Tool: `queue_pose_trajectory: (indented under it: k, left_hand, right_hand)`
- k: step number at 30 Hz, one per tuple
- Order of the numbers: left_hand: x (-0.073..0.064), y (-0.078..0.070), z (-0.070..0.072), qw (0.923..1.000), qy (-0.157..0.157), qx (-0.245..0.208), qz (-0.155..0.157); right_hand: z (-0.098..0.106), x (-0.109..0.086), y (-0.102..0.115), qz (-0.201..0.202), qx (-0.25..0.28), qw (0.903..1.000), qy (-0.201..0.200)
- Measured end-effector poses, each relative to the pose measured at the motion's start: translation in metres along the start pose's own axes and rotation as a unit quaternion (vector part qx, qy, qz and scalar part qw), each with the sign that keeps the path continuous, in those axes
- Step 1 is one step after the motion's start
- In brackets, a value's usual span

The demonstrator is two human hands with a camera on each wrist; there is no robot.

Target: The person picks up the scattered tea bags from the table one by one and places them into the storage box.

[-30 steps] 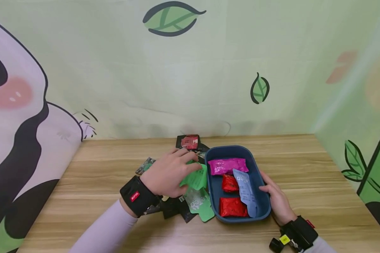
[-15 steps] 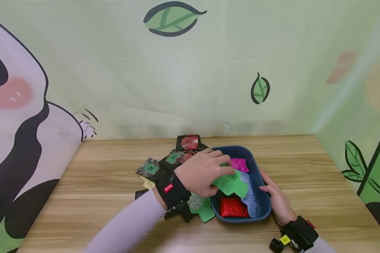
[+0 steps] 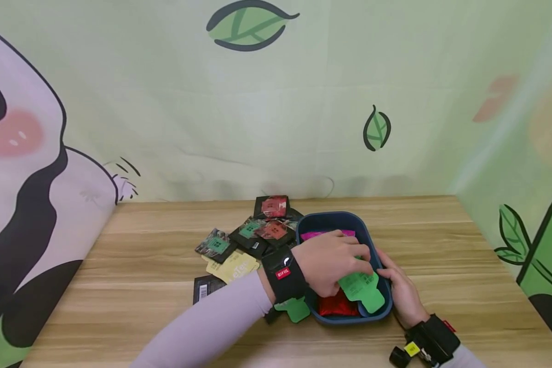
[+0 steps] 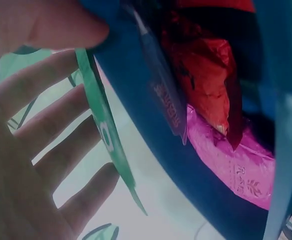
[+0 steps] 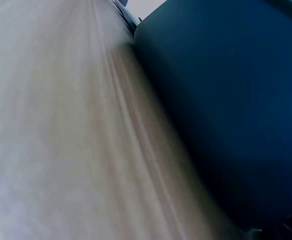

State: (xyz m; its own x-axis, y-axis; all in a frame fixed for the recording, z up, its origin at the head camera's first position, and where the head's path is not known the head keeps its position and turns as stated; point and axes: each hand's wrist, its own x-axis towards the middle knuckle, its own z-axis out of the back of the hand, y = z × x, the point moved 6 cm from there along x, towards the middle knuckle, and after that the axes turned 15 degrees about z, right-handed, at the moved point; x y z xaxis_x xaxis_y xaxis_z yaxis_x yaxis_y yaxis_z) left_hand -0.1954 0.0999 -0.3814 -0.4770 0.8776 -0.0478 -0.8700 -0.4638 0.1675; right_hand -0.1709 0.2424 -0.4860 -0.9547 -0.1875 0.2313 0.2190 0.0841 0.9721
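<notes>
My left hand [image 3: 333,263] is over the blue plastic box [image 3: 349,320] and pinches a flat green bottle-shaped sachet [image 3: 363,294] between thumb and fingers. The left wrist view shows this green sachet [image 4: 108,130] edge-on against the fingertips. Inside the box lie a shiny pink packet [image 4: 235,162], a red foil packet [image 4: 203,75] and a thin pale-blue sachet [image 4: 161,90]. Another red packet [image 3: 338,305] shows below my left hand. On the box's right side, my right hand [image 3: 405,294] holds the wall, thumb at the rim. The right wrist view has only the box's outer wall [image 5: 220,100] and the tabletop.
Left of the box, a loose pile holds several black sachets [image 3: 215,245], a yellow sachet [image 3: 234,266] and a green sachet [image 3: 296,309], partly under my left forearm. A black sachet with a red label [image 3: 272,206] lies near the table's back edge, before a printed backdrop.
My left hand has carried the green sachet rightward from the pile, over the box's left rim, to the box's right half. The right hand has stayed at the box's side.
</notes>
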Motion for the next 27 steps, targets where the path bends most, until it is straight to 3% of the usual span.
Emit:
queue_pose_trajectory:
  k: [9,13,21,27]
  left_hand:
    - [-0.005,0.002,-0.006,0.9993,0.002,-0.036,0.005]
    - [-0.016,0.011,-0.007,0.9991,-0.002,-0.038,0.021]
    - [-0.058,0.045,-0.003,0.9922,-0.055,-0.092,0.063]
    - [-0.095,0.066,-0.009,0.9855,-0.079,-0.112,0.101]
  right_hand:
    - [0.001,0.001,-0.001,-0.012,-0.036,0.9993,-0.003]
    - [0.000,0.000,-0.001,-0.008,-0.016,0.9998,-0.001]
    - [-0.001,0.000,0.000,-0.010,-0.007,0.9999,-0.004]
    - [-0.001,0.001,0.000,-0.009,-0.008,0.9999,-0.005]
